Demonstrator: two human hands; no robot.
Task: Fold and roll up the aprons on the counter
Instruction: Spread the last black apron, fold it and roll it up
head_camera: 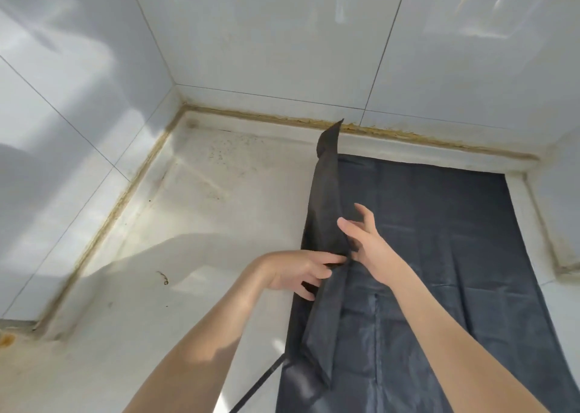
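Pinching crinkled dark apron (439,224) fold

Your apron (439,255) lies on the right part of the counter (204,224), its far edge near the back wall (282,36). Its left edge stands lifted in a ridge running away from you. Your left hand (295,271) pinches that ridge from the left, and your right hand (367,243) grips it just beyond, from the right. A strap (260,381) trails from the near left edge onto the counter. The side wall (62,98) stands well to the left.
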